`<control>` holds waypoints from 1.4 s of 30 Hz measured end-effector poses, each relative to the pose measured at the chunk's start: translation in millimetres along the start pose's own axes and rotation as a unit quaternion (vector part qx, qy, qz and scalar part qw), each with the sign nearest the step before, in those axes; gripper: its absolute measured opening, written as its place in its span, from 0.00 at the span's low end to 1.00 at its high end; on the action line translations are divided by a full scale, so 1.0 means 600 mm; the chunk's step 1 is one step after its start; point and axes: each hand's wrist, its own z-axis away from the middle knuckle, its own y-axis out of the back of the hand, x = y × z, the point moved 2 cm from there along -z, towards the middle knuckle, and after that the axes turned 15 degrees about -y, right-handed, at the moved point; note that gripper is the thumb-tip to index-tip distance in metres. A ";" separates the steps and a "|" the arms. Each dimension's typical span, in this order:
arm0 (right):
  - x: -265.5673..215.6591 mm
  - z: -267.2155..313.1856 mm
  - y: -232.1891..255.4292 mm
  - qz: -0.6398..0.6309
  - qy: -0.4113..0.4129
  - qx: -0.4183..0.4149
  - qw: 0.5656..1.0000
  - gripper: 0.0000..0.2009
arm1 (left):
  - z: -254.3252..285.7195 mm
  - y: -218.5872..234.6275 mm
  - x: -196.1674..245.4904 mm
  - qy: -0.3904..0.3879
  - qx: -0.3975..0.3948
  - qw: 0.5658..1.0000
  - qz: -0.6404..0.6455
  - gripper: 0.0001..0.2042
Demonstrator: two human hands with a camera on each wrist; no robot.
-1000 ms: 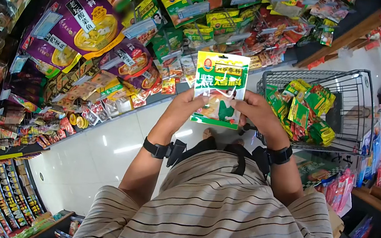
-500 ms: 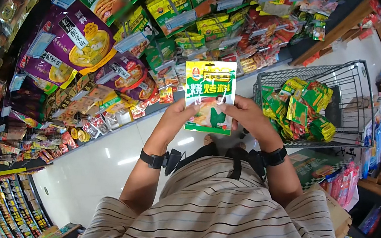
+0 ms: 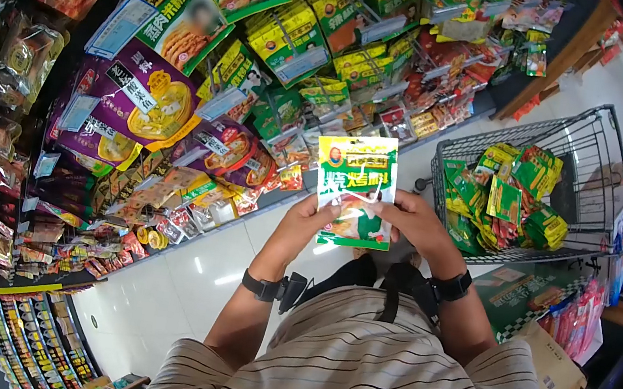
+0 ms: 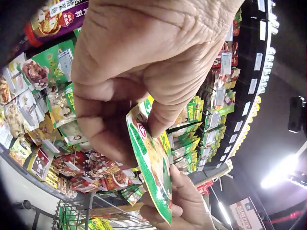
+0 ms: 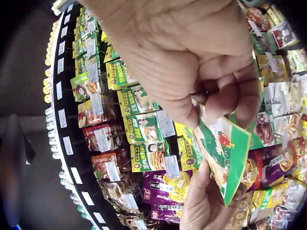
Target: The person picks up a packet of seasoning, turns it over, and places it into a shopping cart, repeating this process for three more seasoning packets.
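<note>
Both forearms reach forward from the striped short sleeves, a black strap round each wrist. The left hand (image 3: 301,225) and right hand (image 3: 417,224) are level and near each other, thumbs on top pointing inward, fingers curled beneath, each hand in a pinch.

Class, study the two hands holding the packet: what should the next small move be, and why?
Probably ease the left hand off the packet, leaving it in the right hand. Both hands pinch it, but the right hand is nearer the shopping cart, where similar green-and-yellow packets lie in a heap.
</note>
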 end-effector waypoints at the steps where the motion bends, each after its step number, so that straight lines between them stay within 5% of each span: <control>1: -0.005 0.002 0.000 0.000 -0.002 -0.001 1.000 0.13 | -0.001 -0.001 0.001 0.001 0.001 1.000 0.008 0.15; 18: 0.002 -0.059 -0.002 0.006 -0.055 -0.017 0.998 0.13 | -0.022 0.027 -0.019 0.055 0.024 0.998 0.015 0.16; 42: -0.045 -0.164 0.003 0.057 -0.018 0.016 0.998 0.15 | -0.069 0.074 -0.021 -0.004 0.131 0.989 0.074 0.14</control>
